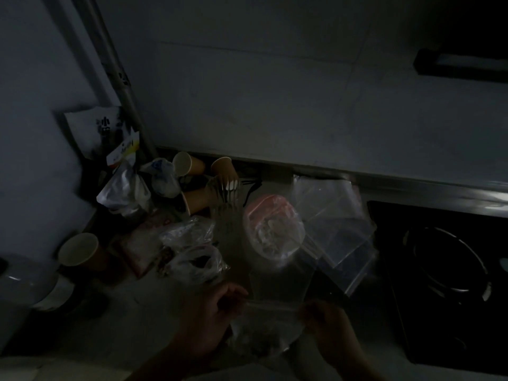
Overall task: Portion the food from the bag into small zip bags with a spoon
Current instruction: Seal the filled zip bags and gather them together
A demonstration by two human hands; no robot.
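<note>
Very dim shot, detail limited. Left hand [211, 312] & right hand [327, 323] are both low in frame, each pinching one end of the top strip of a small zip bag [264, 328] stretched btwn them. Left thumb & fingers are curled onto the bag's left corner; right fingers are curled onto the right corner. The bag hangs below the strip w/ something dark inside, contents too murky to name. Both hands sit above the pale countertop [132, 320].

Just beyond the hands, slightly toward the left one, lies a crumpled clear food bag [198, 261] w/ dark bits in it, and another crinkled clear bag [187, 232] touches it on the far side. Straight ahead of the hands is a round clear container w/ a pinkish lid [272, 226]. Beyond & to the right of the right hand, flat empty zip bags [338, 224] lie overlapped, reaching to the edge of a black stove top [445, 265] well to the right.

Farther ahead of the left hand: clear plastic forks [224, 193], several paper cups [189, 163] tipped on their sides, and white plastic bags [126, 188]. One more upright paper cup [79, 248] stands well left of the left hand. Can't pick out a spoon w/ any certainty.
</note>
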